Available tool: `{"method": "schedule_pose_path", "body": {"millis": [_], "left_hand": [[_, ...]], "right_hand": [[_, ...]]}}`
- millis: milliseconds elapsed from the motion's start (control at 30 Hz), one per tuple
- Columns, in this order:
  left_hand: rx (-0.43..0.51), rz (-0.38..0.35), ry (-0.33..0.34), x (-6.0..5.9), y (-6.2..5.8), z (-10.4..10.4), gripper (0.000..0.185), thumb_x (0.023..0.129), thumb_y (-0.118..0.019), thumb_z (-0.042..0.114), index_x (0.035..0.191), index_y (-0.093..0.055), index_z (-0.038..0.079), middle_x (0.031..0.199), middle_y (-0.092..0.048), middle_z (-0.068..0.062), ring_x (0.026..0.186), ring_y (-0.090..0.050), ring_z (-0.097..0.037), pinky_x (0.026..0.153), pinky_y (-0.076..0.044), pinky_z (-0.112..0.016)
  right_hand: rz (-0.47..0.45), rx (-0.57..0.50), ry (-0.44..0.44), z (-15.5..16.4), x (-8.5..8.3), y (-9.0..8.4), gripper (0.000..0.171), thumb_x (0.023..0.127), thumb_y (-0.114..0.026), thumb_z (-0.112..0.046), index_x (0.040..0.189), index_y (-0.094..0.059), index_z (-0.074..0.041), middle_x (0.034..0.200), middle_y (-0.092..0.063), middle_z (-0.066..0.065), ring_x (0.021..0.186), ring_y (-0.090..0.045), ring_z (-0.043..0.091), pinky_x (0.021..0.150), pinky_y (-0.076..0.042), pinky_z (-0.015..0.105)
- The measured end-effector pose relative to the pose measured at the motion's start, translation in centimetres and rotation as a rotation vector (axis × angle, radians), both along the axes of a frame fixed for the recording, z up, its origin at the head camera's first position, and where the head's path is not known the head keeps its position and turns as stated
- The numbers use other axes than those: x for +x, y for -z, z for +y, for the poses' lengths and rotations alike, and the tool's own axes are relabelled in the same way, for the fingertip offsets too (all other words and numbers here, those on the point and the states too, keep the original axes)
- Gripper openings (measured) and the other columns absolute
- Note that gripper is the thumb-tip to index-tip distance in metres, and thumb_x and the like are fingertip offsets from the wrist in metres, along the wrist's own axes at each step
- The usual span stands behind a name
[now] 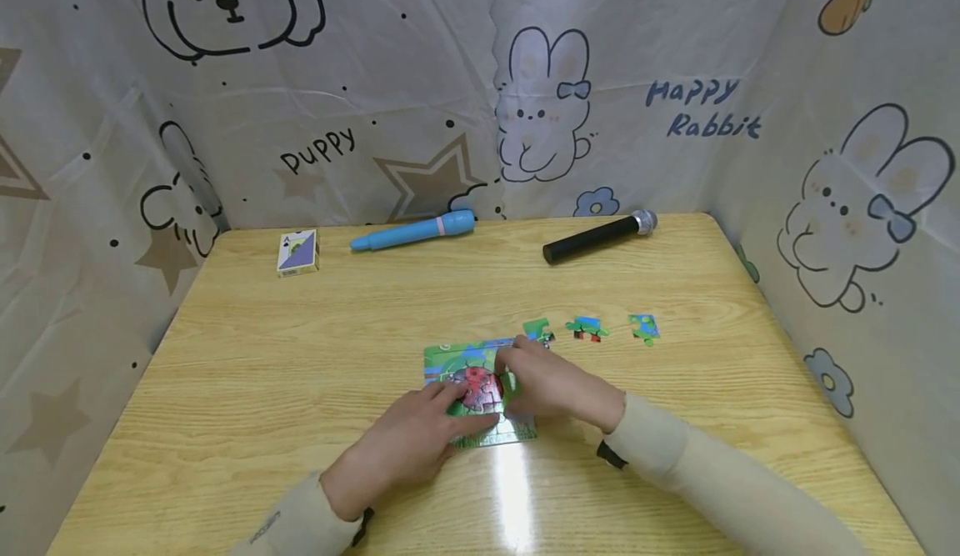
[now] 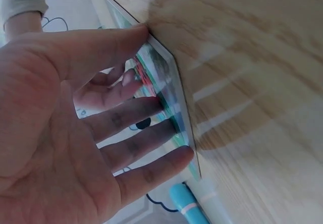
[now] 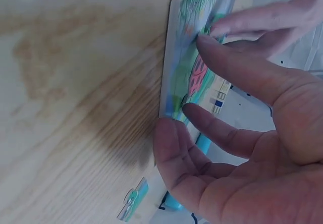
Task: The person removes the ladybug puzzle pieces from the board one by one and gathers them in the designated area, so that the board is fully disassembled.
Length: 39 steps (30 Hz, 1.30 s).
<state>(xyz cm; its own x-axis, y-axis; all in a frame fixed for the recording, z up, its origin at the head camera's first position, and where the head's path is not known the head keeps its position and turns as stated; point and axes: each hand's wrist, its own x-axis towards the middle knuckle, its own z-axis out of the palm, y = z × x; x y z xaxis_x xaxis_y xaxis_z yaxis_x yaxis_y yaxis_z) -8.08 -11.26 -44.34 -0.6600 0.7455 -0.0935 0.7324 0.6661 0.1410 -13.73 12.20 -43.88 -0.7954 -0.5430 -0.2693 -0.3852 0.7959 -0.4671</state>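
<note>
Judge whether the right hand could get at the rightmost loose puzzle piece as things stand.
Probably yes. The right hand touches the puzzle close by on the same table, and the rightmost piece lies uncovered, with nothing standing between them.

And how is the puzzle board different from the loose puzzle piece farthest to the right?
The puzzle board is large and rectangular; the rightmost piece is small and knobbed. The board shows a red ladybug; the piece is mostly blue and green. The left hand and right hand touch the board, while the piece lies apart. Both lie on the table.
</note>
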Motion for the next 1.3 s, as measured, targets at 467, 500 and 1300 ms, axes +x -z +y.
{"method": "schedule_pose_path", "body": {"millis": [467, 500, 1300], "left_hand": [[-0.070, -0.036, -0.022, 0.04, -0.24, 0.38, 0.061, 0.097, -0.072, 0.016, 0.145, -0.059, 0.050, 0.152, -0.055, -0.016, 0.137, -0.056, -0.047, 0.097, -0.059, -0.056], [-0.072, -0.040, -0.024, 0.04, -0.23, 0.37, 0.060, 0.097, -0.072, 0.017, 0.145, -0.059, 0.050, 0.152, -0.055, -0.015, 0.137, -0.056, -0.047, 0.097, -0.059, -0.056], [-0.098, -0.034, -0.026, -0.25, -0.06, 0.39, 0.058, 0.098, -0.073, 0.025, 0.145, -0.057, 0.054, 0.152, -0.054, -0.014, 0.135, -0.056, -0.040, 0.095, -0.059, -0.054]], "right_hand": [[-0.033, -0.002, 0.012, -0.14, -0.61, -0.02, 0.042, 0.078, -0.094, -0.017, 0.109, -0.066, -0.015, 0.108, -0.064, 0.009, 0.098, -0.051, 0.023, 0.081, -0.049, 0.042], [-0.028, 0.000, 0.011, -0.14, -0.63, 0.03, 0.042, 0.078, -0.095, -0.018, 0.109, -0.066, -0.015, 0.108, -0.064, 0.008, 0.098, -0.051, 0.022, 0.081, -0.049, 0.041], [0.058, -0.158, -0.060, 0.75, -0.56, 0.70, 0.030, 0.087, -0.083, -0.003, 0.098, -0.058, -0.014, 0.100, -0.075, 0.003, 0.101, -0.073, 0.024, 0.086, -0.060, 0.043]]}}
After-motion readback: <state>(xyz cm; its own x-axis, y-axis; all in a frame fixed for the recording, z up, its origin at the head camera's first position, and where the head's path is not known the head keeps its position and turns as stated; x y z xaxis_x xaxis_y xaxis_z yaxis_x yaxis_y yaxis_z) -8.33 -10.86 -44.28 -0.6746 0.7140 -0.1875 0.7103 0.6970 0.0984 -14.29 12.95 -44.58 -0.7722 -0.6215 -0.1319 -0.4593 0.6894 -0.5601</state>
